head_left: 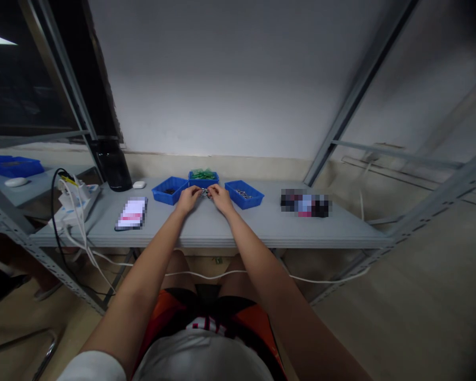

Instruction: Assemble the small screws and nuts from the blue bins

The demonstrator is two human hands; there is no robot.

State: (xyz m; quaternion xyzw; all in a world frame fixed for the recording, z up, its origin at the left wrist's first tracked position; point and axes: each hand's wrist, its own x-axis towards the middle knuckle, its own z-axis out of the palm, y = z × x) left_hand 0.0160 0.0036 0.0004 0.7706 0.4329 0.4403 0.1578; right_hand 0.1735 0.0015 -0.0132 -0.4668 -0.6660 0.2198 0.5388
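My left hand (189, 199) and my right hand (221, 199) meet over the middle of the grey shelf top, fingers pinched. Between the fingertips is a small silvery part (205, 193), too small to name. Beside my left hand stands a blue bin (158, 197) with dark brownish small pieces in it. Just behind both hands, a second blue bin (203, 183) holds green pieces (202, 173). To the right of my right hand, a third blue bin (254, 201) contains small shiny metal pieces (244, 194).
A phone (131, 213) lies at left, near a white earbud case (138, 184) and a black cylindrical container (114, 165). A power strip (79, 203) with cables occupies the left end. Blurred-out items (305, 203) lie at right. Metal uprights (360, 90) frame the shelf; a white cable (214, 276) hangs below.
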